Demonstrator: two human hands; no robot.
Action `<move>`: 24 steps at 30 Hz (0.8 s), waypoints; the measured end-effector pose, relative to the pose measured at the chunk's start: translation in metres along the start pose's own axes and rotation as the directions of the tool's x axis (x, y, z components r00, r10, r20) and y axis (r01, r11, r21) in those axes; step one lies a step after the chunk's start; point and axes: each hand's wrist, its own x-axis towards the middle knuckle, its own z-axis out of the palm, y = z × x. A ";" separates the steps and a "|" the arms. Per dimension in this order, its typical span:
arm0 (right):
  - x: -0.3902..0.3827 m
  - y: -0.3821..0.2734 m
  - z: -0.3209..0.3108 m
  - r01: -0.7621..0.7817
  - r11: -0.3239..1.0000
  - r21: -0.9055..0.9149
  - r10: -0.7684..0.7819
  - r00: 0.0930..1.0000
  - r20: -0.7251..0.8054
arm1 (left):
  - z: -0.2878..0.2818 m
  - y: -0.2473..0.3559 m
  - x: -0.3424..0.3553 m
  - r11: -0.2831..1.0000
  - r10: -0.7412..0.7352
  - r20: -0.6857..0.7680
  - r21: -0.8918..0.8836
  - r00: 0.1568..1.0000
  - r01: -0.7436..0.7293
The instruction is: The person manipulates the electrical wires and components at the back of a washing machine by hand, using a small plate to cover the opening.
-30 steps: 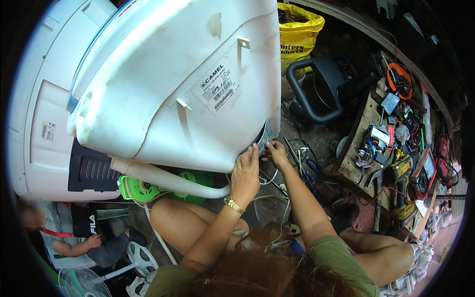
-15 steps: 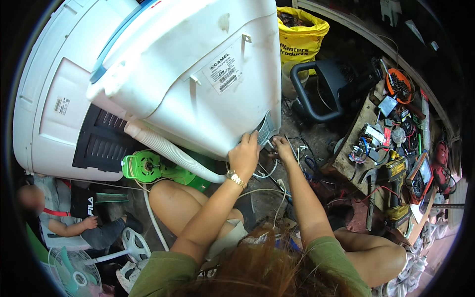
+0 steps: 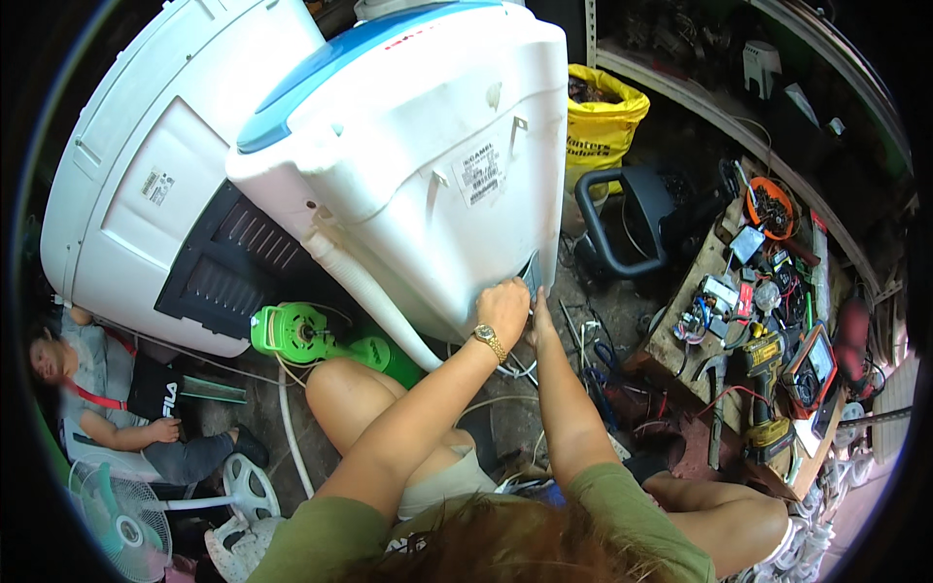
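Note:
A large white plastic appliance body [image 3: 408, 165] with a blue top rim [image 3: 326, 83] leans in front of me; it looks like a washing machine. At its lower right corner is a grey vented panel [image 3: 532, 271]. My left hand [image 3: 503, 307], with a gold watch on the wrist, has its fingers bent round the panel's edge. Close beside it, my right hand [image 3: 535, 319] reaches to the same corner, its fingertips mostly hidden. Below the hands a white cord [image 3: 515, 371] curves along the floor. A white ribbed hose [image 3: 374, 301] runs down the appliance's left side.
A green motor housing [image 3: 292, 332] lies left of my knee. A person [image 3: 126, 398] sits at far left by a fan [image 3: 126, 520]. On the right, a wooden bench [image 3: 671, 335] carries a yellow drill [image 3: 768, 389], electronic parts and an orange bowl [image 3: 770, 209]. Beyond stands a yellow sack [image 3: 603, 121].
My view has shifted, showing more of the appliance's top. My right hand, which was pinching near the white cord, is now up against my left hand at the panel.

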 end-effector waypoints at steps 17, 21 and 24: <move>-0.109 -0.045 -0.038 0.648 0.444 -0.619 -0.799 0.599 0.055 | 0.030 -0.016 -0.069 0.221 -0.272 0.259 -0.920 0.927 0.323; -0.148 -0.076 -0.047 0.461 -0.270 -0.845 -0.880 0.238 0.411 | 0.054 0.008 -0.081 -0.481 -0.280 0.672 -0.716 0.686 0.505; -0.161 -0.061 -0.049 0.470 0.154 -0.869 -0.962 0.272 -0.023 | 0.075 0.023 -0.089 -0.690 -0.227 0.660 -0.628 0.716 0.360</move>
